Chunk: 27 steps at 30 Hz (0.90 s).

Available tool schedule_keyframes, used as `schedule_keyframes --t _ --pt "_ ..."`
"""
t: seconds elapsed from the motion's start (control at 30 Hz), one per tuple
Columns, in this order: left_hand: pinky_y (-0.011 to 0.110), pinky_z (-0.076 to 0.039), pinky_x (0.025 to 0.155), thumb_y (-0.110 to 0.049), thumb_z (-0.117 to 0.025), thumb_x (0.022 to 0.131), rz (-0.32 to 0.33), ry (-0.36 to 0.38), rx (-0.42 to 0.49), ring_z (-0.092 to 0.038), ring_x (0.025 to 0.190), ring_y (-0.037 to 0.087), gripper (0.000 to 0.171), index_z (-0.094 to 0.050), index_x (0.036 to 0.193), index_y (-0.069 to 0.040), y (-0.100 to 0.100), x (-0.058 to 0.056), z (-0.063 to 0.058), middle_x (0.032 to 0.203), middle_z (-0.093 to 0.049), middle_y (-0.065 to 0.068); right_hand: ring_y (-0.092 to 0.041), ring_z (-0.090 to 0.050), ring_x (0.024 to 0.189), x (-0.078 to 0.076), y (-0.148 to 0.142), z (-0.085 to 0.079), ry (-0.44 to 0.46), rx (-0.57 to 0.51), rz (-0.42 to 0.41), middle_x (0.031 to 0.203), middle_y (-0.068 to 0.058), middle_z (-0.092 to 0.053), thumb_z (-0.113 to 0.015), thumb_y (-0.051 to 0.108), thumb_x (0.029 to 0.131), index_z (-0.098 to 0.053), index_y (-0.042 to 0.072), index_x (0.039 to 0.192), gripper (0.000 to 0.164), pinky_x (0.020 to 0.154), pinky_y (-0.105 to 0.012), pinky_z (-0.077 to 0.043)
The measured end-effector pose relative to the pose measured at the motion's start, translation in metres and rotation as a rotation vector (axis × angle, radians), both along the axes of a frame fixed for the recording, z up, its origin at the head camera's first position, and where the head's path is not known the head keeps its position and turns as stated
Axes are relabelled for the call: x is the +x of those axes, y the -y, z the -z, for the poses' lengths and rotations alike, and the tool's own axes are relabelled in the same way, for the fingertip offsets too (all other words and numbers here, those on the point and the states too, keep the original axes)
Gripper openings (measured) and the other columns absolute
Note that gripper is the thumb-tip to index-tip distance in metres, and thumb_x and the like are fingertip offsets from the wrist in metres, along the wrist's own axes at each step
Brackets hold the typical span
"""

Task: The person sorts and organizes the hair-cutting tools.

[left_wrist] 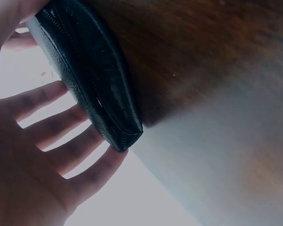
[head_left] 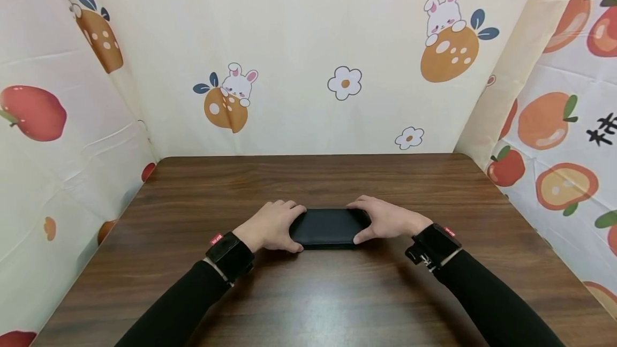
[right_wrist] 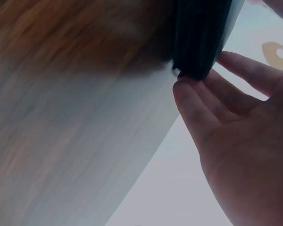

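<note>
A black leather wallet [head_left: 330, 227] with a zip along its edge is at the middle of the wooden table. My left hand [head_left: 276, 225] grips its left end, thumb at the near corner and fingers at the far side. At the opposite end, my right hand [head_left: 385, 219] holds it the same way. In the left wrist view the zip side of the wallet [left_wrist: 92, 75] shows, with the fingertips of my left hand [left_wrist: 33, 155] against it. The right wrist view has my right hand [right_wrist: 245, 127] touching the end of the wallet [right_wrist: 198, 37].
The brown wooden table [head_left: 308, 175] reaches back to a cream curtain [head_left: 299, 31] printed with rabbits, fruit and flowers. Fruit-patterned cloth also hangs at the left and right. Each wrist wears a black strapped device, such as the left band [head_left: 230, 256].
</note>
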<state>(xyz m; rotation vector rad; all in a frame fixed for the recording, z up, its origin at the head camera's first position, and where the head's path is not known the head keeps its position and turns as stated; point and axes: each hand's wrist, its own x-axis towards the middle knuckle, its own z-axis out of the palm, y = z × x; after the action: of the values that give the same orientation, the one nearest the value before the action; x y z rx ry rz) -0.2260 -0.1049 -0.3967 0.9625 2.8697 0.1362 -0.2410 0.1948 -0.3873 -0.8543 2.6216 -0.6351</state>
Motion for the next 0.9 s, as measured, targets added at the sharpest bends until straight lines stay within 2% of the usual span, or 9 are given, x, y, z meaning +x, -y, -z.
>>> schedule_keyframes --t 0.1,0.23,0.33,0.43,0.63,0.9 --pt "0.045 -0.038 0.098 -0.060 -0.073 0.070 -0.003 0.008 0.012 -0.049 0.118 0.025 0.087 -0.046 0.140 -0.017 0.001 -0.002 0.000 0.134 -0.051 0.004 -0.021 -0.054 0.110 -0.005 -0.009 0.002 0.022 -0.055 0.030 0.126 -0.003 -0.053 -0.071 0.043 0.083 -0.051 0.008 0.135 0.065 0.093 -0.041 -0.043" --pt "0.045 -0.038 0.097 -0.060 -0.073 0.069 -0.012 0.019 0.013 -0.049 0.118 0.025 0.086 -0.046 0.140 -0.017 0.002 -0.003 -0.001 0.134 -0.051 0.003 -0.023 -0.057 0.110 -0.009 -0.018 0.007 -0.026 -0.097 0.058 0.121 -0.007 -0.060 -0.059 0.023 0.095 -0.059 0.005 0.126 0.035 0.091 -0.042 -0.046" --pt "0.045 -0.038 0.097 -0.059 -0.074 0.069 -0.015 0.020 0.017 -0.049 0.118 0.024 0.086 -0.047 0.139 -0.017 0.001 -0.002 -0.002 0.134 -0.051 0.003 -0.020 -0.060 0.096 -0.012 -0.020 0.012 -0.110 -0.079 0.076 0.106 -0.006 -0.064 -0.058 0.008 0.093 -0.065 0.003 0.114 0.023 0.082 -0.038 -0.049" --pt "0.045 -0.039 0.096 -0.058 -0.074 0.069 -0.020 0.021 0.019 -0.049 0.117 0.024 0.085 -0.047 0.139 -0.018 0.001 -0.001 -0.003 0.133 -0.052 0.003 -0.015 -0.057 0.079 -0.015 -0.018 0.015 -0.175 -0.038 0.074 0.090 -0.003 -0.062 -0.063 0.003 0.087 -0.068 0.002 0.101 0.015 0.071 -0.033 -0.048" --pt "0.044 -0.040 0.095 -0.057 -0.076 0.069 -0.019 0.027 0.026 -0.050 0.116 0.025 0.086 -0.046 0.140 -0.017 -0.001 -0.001 -0.004 0.132 -0.053 0.004 -0.011 -0.049 0.064 -0.018 -0.010 0.018 -0.236 0.035 0.078 0.075 0.002 -0.056 -0.064 0.003 0.085 -0.067 0.006 0.086 0.005 0.060 -0.028 -0.043" --pt "0.045 -0.039 0.096 -0.057 -0.076 0.069 -0.034 0.036 0.019 -0.048 0.117 0.026 0.087 -0.045 0.141 -0.019 -0.002 0.001 -0.003 0.134 -0.051 0.004 -0.009 -0.047 0.060 -0.017 -0.012 0.020 -0.299 0.022 0.028 0.069 0.006 -0.053 -0.060 -0.001 0.084 -0.064 0.011 0.078 0.013 0.056 -0.026 -0.041"
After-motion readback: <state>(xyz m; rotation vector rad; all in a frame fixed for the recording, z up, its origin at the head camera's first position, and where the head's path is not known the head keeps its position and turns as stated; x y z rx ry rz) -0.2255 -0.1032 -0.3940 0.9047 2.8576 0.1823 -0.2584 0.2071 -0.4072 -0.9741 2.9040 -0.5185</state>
